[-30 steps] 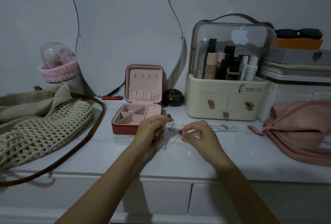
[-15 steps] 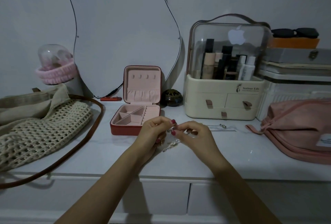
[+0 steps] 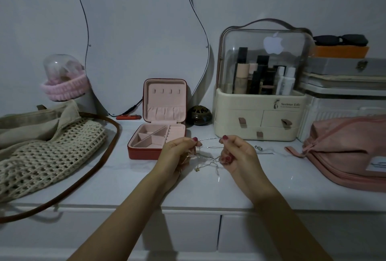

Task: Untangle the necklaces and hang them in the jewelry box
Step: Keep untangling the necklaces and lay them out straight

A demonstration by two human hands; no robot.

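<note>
Both hands, L (image 3: 177, 152) & R (image 3: 238, 154), fingers curled, pinching tangled necklaces (image 3: 208, 156) betw. them

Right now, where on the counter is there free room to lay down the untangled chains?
Bare counter lies between the mesh bag and the left hand, in front of the jewelry box. Another patch runs from the right hand toward the pink pouch. The back row by the cosmetics organizer is crowded.
</note>
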